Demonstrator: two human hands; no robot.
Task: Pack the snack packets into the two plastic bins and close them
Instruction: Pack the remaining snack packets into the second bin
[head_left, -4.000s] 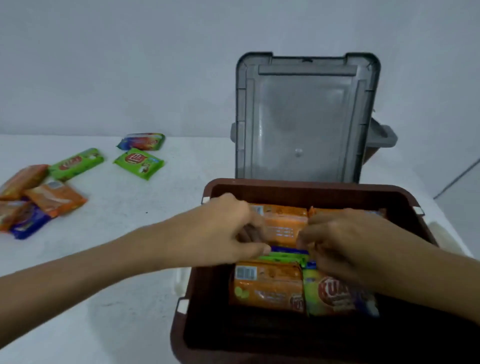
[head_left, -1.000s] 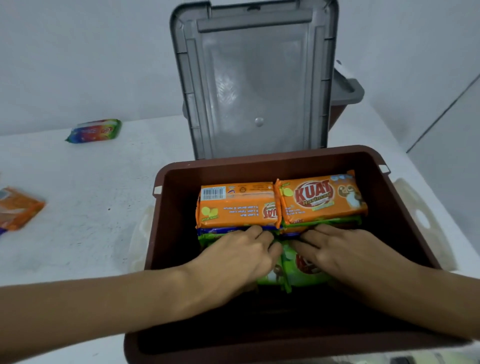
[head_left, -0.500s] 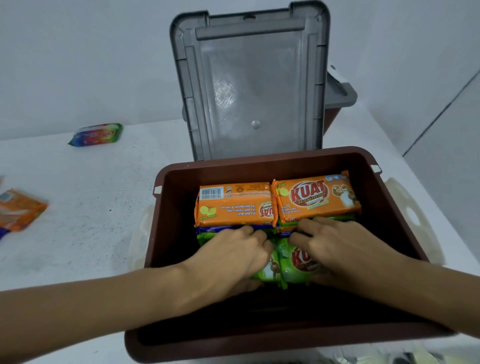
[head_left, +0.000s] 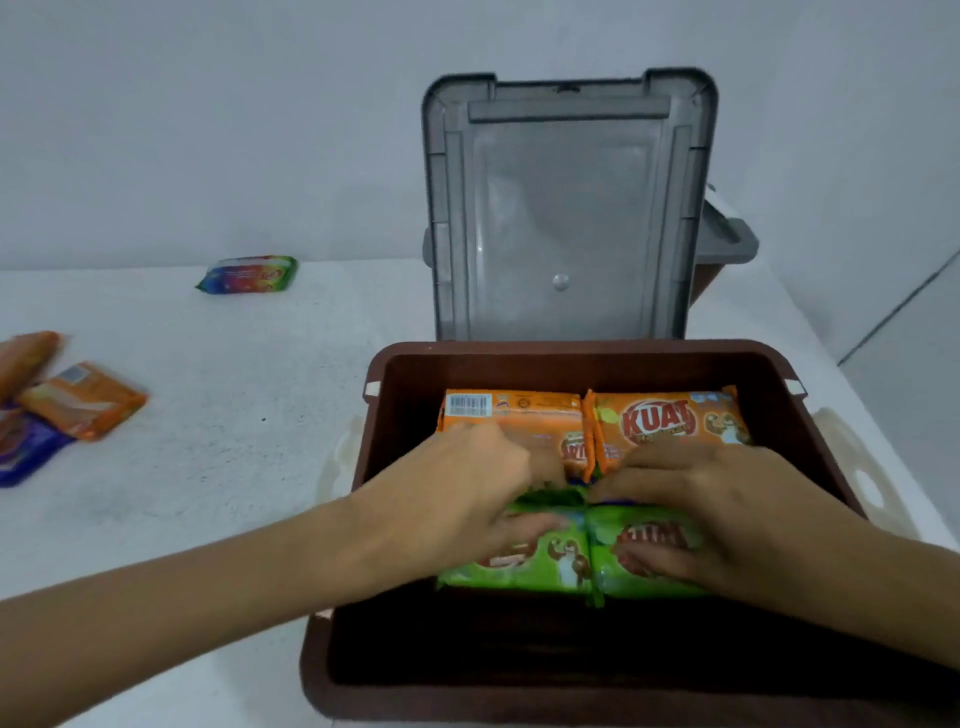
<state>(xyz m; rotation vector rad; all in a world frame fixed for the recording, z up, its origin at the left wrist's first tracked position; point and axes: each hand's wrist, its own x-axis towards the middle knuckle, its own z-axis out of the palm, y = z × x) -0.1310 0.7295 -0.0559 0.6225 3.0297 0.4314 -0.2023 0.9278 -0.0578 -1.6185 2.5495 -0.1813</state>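
From the head view, both hands are reaching into the open brown bin (head_left: 613, 358) on the white worktop (head_left: 234, 441). The left hand (head_left: 457, 499) is curling its fingers down over the far edge of the left green packet (head_left: 540, 561), with the thumb lying across its top, so it is gripping that packet. The right hand (head_left: 717, 509) is doing the same with the right green packet (head_left: 649, 579) just beside it. The two green packets are touching edge to edge beneath the palms. Just beyond the fingertips, two orange packets (head_left: 511, 415) are lying side by side against the bin's far wall. Behind the bin, past both hands, a grey lid (head_left: 566, 208) is standing upright, and a second bin (head_left: 727, 244) is peeking out to its right, mostly hidden. Well out to the left of the left hand, loose packets are lying on the worktop: a multicoloured packet (head_left: 248, 274) far back, and an orange loose packet (head_left: 83, 400) overlapping a purple packet (head_left: 26, 452) at the frame edge.
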